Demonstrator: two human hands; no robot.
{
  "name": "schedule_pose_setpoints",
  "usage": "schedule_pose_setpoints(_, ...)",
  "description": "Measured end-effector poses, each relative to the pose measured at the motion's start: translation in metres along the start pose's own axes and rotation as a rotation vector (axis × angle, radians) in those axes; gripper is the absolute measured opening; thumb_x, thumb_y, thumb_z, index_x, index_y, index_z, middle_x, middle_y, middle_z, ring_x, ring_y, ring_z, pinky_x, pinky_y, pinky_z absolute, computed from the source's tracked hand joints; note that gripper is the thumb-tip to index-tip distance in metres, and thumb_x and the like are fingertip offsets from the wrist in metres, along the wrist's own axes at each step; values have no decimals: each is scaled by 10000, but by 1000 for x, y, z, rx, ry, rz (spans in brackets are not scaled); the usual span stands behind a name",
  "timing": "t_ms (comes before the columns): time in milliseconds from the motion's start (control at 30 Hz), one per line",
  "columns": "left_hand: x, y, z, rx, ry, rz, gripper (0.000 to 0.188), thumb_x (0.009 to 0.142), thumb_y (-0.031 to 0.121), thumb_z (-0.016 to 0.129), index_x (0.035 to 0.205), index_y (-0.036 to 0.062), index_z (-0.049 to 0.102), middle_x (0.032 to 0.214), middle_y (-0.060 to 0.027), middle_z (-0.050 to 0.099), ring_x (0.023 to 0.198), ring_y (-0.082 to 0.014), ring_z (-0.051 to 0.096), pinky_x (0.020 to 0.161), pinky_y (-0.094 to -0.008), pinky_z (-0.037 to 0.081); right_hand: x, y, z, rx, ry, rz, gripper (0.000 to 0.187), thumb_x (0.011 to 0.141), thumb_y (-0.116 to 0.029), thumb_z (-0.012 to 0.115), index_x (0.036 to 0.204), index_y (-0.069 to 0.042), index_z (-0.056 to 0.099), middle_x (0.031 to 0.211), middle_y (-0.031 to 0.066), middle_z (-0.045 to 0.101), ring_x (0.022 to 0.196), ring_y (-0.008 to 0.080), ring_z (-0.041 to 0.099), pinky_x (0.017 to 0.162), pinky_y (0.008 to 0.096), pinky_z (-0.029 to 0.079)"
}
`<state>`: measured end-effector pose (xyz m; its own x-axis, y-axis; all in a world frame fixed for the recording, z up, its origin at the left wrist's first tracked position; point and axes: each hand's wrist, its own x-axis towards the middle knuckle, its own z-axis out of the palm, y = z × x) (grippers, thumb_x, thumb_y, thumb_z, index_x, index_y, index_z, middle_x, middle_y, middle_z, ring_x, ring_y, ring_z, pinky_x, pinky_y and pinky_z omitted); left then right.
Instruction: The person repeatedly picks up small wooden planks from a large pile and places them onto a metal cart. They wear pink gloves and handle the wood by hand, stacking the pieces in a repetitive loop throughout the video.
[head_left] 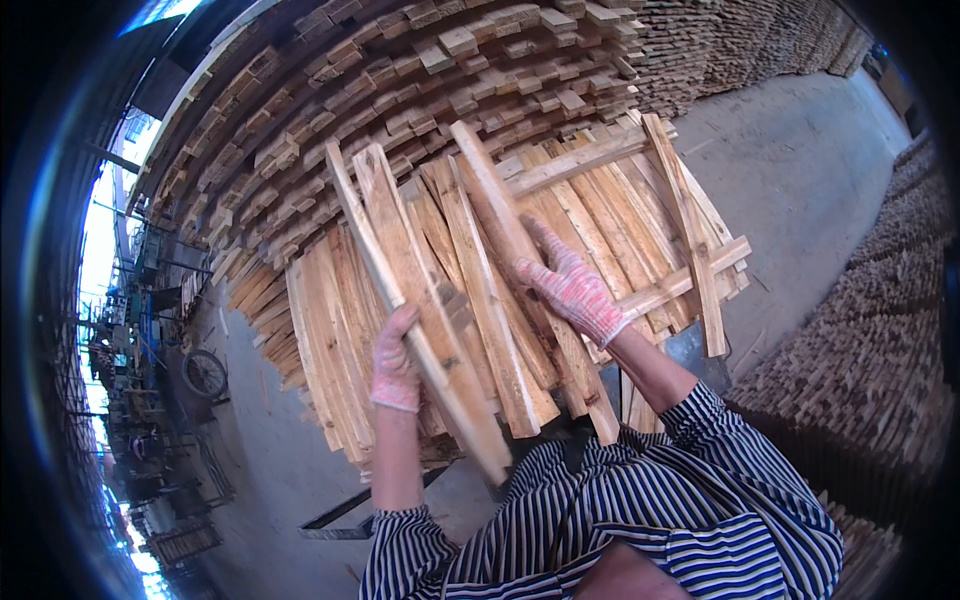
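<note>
My left hand (396, 362), in a pink and white knit glove, is closed around the edge of a long wooden plank (425, 335). The plank is tilted up off the pile, its near end blurred. My right hand (575, 290), gloved the same way, grips another plank (490, 190) from its right side, thumb across the top and some fingers hidden. Between my hands, several loose planks (475, 290) lie at an angle over a layer of boards (335, 340) set side by side.
Tall stacks of sawn boards (400, 110) rise behind the pile. Crosswise strips (690, 230) lie on the pile's right part. More stacked wood (840, 350) stands at the right beside the concrete floor (790, 150). A wheel (204, 372) and machinery are at the left.
</note>
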<state>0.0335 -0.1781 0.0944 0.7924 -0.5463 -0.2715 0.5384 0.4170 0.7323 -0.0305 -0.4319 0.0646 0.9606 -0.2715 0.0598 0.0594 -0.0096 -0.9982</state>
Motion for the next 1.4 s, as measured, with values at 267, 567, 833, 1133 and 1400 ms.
schedule_pose_setpoints(267, 24, -41, 55, 172, 158, 224, 643, 888, 396, 702, 1360, -10, 537, 1197, -151, 642, 1074, -262, 658, 947, -390, 561, -22, -28, 34, 351, -281, 99, 882, 936, -435, 706, 1600, -51, 270, 1611, 195, 339, 1501, 268, 298, 1226, 373, 237)
schedule_pose_setpoints(567, 8, -72, 66, 281, 74, 126, 649, 924, 403, 679, 1422, 27, 499, 1292, -119, 612, 1166, -235, 622, 1018, -385, 521, -22, -30, -7, 415, -422, 194, 1012, 873, -519, 750, 1606, -43, 241, 1546, 192, 425, 1416, 253, 412, 1173, 354, 335)
schedule_pose_setpoints(833, 15, -80, 74, 27, 167, 154, 628, 910, 149, 735, 1448, 45, 428, 1211, -102, 660, 1048, -281, 670, 926, -439, 576, -19, -3, -44, 143, -158, 48, 918, 851, -414, 784, 1568, -36, 353, 1491, 178, 499, 1349, 247, 491, 1128, 343, 390)
schedule_pose_setpoints(1133, -1, -75, 45, 344, 344, 173, 487, 983, 321, 675, 1354, 46, 521, 1107, -116, 696, 831, -201, 687, 723, -364, 602, 35, 87, -12, -721, -11, -17, 407, 1009, -384, 544, 1362, -190, 600, 1247, 228, 619, 1153, 440, 587, 981, 485, 481)
schedule_pose_setpoints(1400, 44, -113, 52, 553, 377, 461, 760, 1051, 617, 349, 1512, 13, 372, 1451, -168, 510, 1300, -265, 514, 1088, -358, 425, 5, 9, 18, -296, -156, -176, 859, 966, -629, 510, 1623, -152, 231, 1400, 245, 568, 1278, 359, 566, 1066, 446, 461)
